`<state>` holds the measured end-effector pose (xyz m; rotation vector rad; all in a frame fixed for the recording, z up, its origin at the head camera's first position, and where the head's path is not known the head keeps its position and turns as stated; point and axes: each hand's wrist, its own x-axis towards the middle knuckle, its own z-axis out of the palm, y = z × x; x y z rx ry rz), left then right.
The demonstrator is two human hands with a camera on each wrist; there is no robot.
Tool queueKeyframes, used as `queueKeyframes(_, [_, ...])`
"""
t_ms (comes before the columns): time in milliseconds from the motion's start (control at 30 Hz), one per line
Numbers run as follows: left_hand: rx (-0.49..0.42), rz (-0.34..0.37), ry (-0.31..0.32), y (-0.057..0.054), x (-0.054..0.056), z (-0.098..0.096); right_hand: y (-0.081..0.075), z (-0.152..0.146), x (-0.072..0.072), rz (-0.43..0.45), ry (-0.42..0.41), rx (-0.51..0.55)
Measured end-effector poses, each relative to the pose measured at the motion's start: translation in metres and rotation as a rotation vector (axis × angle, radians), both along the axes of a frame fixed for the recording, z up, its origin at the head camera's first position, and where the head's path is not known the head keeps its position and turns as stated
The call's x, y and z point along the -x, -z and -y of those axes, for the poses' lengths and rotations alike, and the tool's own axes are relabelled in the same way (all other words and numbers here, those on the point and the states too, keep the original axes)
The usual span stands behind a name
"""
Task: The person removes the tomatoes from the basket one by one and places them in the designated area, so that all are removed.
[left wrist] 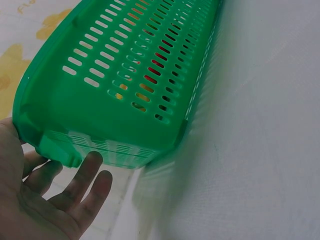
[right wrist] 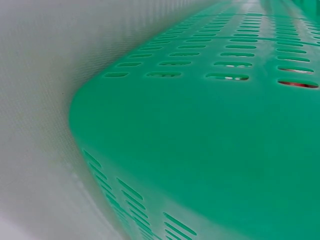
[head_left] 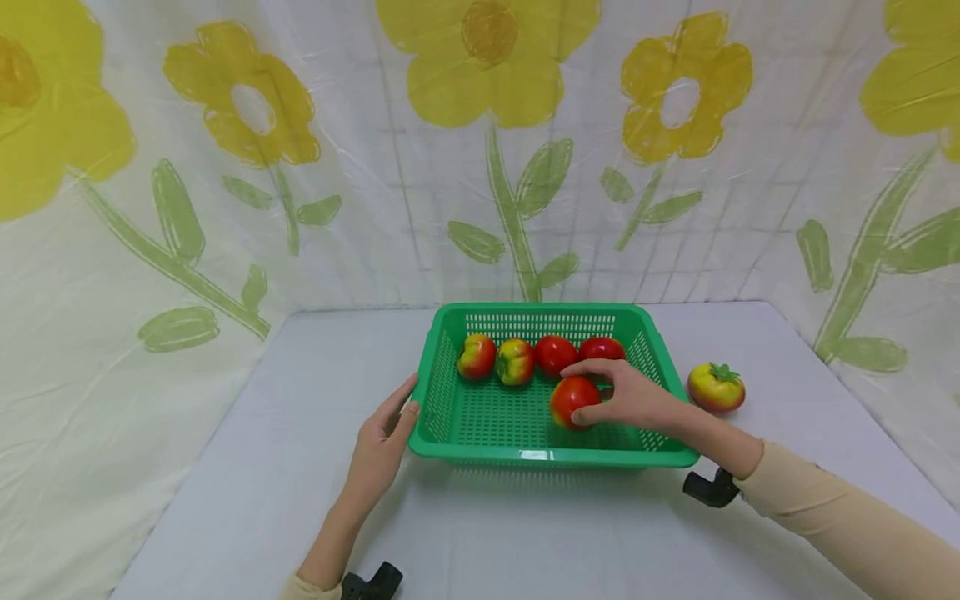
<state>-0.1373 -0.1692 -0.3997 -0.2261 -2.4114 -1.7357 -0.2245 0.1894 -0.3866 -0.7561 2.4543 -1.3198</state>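
Gripped a round, glossy red fruit (head_left: 567,406) between the thumb and bent fingers of the right hand (head_left: 628,397), within the right half of a green plastic basket (head_left: 480,454). Lost part of that fruit behind the fingers; could not tell about contact with the latticed basket floor. Held the basket's left rim in the left hand (head_left: 378,454), thumb against the lip and fingers bent beneath, the outer two straighter and loosely spread. Saw along the back, from left to right, two lobed, waxy peppers (head_left: 477,357) in red and yellow, then two smooth red fruits (head_left: 556,357), the rightmost partly covered by the right hand. Noticed a squat yellow-red fruit (head_left: 717,389) with a leafy green cap just beside the basket's right wall, on a table (head_left: 225,475) under pale, finely ribbed cloth. Caught scraps of red and yellow through the rounded slots in the left wrist view, too broken up to name. Found the right wrist view largely filled by a smooth, curved basket corner, with a red sliver of unclear source in one slot. Saw a creased white sheet (head_left: 360,125) behind, its largest yellow flowers cut off above.
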Motion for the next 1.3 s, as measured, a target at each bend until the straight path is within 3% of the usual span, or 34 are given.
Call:
queueKeyframes(600, [0.000,-0.003,-0.003,0.0009,0.0007,-0.0003,-0.0050,-0.0023,-0.0037,-0.008,0.035,0.076])
queueKeyframes(1000, [0.002,0.001,-0.006,0.0000,0.0008,-0.0001,-0.0061,-0.0045,-0.0033,-0.028,0.033,0.185])
queueKeyframes(1300, [-0.001,0.004,-0.010,-0.0011,-0.0001,0.0003,-0.0082,-0.0034,-0.0030,0.028,0.035,0.269])
